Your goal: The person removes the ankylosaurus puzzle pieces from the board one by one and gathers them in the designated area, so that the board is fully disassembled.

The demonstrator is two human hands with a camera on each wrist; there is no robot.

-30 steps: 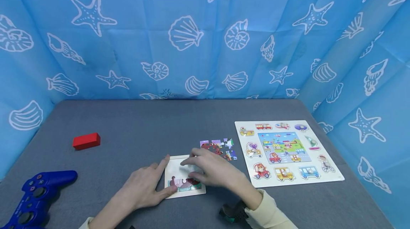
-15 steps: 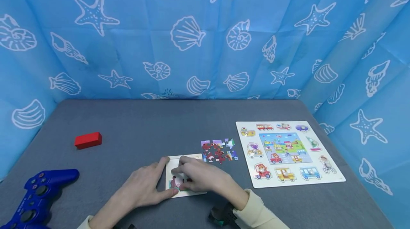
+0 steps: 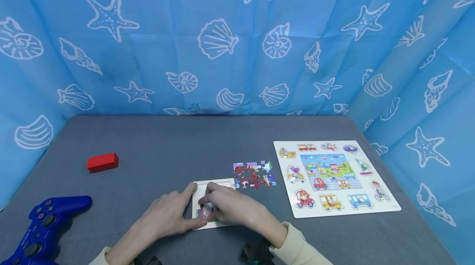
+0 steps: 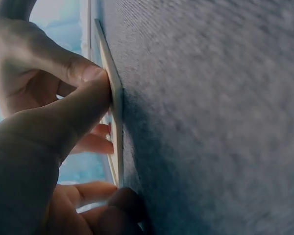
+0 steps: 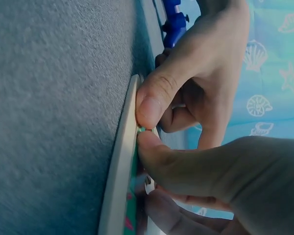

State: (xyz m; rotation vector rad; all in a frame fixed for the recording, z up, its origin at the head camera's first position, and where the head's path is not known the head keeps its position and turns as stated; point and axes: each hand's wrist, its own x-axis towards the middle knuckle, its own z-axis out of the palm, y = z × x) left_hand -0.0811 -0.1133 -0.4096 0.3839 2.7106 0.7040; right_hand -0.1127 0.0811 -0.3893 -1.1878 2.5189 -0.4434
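Observation:
Low in the middle of the head view lies a small pale wooden jigsaw tray (image 3: pixel 214 181), with pink and green pieces (image 3: pixel 202 213) along its near side. My left hand (image 3: pixel 167 215) grips the tray at its left, fingers at the far corner and thumb (image 4: pixel 90 78) on the near rim. Over the tray, my right hand (image 3: pixel 235 205) bends its fingers down and pinches a jigsaw piece between thumb (image 5: pixel 152 144) and fingers. That hand hides much of the tray and the piece. Both thumb tips lie close together at the near rim.
Loose jigsaw pieces (image 3: pixel 239 169) lie just beyond the tray's right side. A large white vehicle puzzle board (image 3: pixel 311 213) is at right. On the left are a red block (image 3: pixel 103 162) and a blue game controller (image 3: pixel 41 223). A blue shell-patterned curtain (image 3: pixel 237 67) hangs behind the table.
My right hand has moved left and down onto the tray pieces, its spread fingers drawing closer together. During the last half second it barely shifts. The left hand keeps its grip on the tray.

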